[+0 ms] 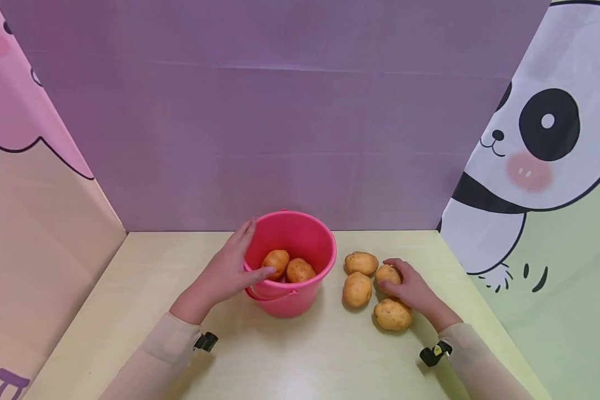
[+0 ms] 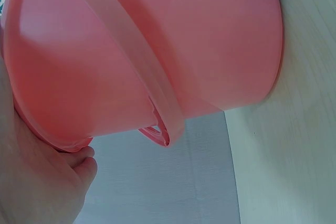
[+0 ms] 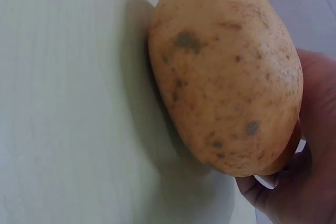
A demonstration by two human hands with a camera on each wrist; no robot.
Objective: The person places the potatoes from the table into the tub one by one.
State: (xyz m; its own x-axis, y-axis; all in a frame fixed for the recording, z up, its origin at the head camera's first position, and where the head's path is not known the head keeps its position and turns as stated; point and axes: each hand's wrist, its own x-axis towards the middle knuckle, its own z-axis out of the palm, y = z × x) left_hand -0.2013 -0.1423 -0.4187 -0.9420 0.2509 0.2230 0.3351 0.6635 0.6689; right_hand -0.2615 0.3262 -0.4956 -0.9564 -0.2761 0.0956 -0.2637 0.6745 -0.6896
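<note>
A pink bucket (image 1: 292, 303) stands upright on the table, with two potatoes (image 1: 276, 262) visible inside it. My left hand (image 1: 225, 272) holds the bucket's left rim, its thumb reaching over the front edge; the left wrist view shows fingertips (image 2: 84, 163) curled at the rim. Right of the bucket lie several potatoes close together. Among them, my right hand (image 1: 415, 289) grips one potato (image 1: 387, 274) between thumb and fingers. Another potato (image 3: 226, 77) lies nearest the right wrist camera and hides most of the gripped one there.
Two more potatoes, a far one (image 1: 361, 263) and a nearer one (image 1: 357, 290), sit between the bucket and my right hand. The bucket's handle (image 2: 142, 56) hangs down its side. A purple backdrop (image 1: 290, 111) rises behind the light wooden table (image 1: 280, 361), with printed side panels.
</note>
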